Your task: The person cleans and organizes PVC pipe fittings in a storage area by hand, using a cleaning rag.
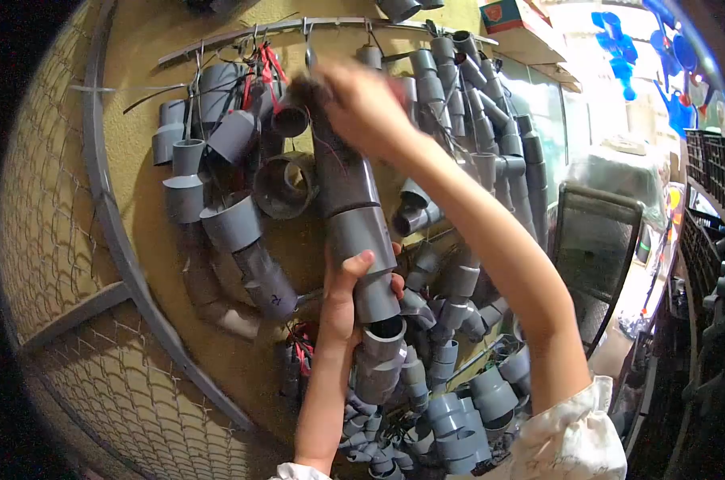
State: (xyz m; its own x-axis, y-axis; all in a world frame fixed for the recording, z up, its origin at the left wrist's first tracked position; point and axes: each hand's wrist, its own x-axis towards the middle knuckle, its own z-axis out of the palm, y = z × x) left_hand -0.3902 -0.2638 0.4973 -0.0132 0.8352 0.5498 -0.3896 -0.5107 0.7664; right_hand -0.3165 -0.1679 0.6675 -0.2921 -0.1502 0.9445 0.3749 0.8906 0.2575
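Note:
My left hand is closed round a grey plastic pipe fitting, a stepped reducer that hangs tilted in front of the yellow wall. Its thumb lies across the front of the fitting, with fingertips showing at the right side. Above that, my right hand is blurred, its fingers curled at the top of a darker grey pipe piece, just below a metal hook. What those fingers grip cannot be made out. Right under my left hand hangs another grey fitting, open end upward.
A metal rail with hooks carries bunches of grey fittings on both sides, some tied with red strips. Wire mesh in a metal frame stands at left. To the right are a dark-framed chair back and black crates.

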